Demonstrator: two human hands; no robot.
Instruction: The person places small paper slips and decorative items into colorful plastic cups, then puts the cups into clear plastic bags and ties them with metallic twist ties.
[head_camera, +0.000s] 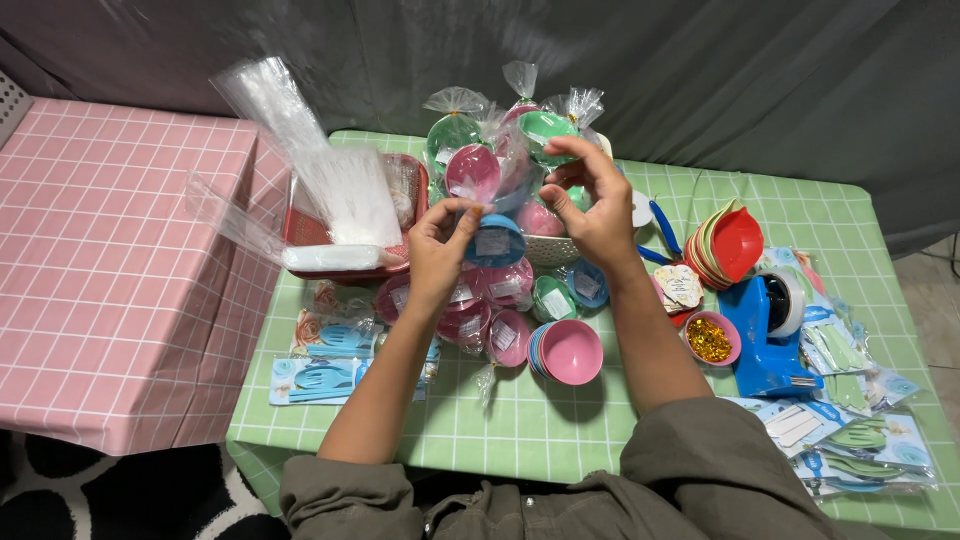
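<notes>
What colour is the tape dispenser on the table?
The tape dispenser is blue, standing on the green checked tablecloth; the head view shows it.

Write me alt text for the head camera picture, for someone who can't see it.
Two bare hands, left hand and right hand, hold a small bagged bowl above a green checked table crowded with wrapped bowls. A red basket of clear bags sits left, a blue tape dispenser right.

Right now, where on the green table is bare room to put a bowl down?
The green checked cloth is bare along the near edge, between the stack of pink bowls and the blue tape dispenser. The far right corner is also free. The middle, under both hands, is crowded with wrapped bowls.
</notes>
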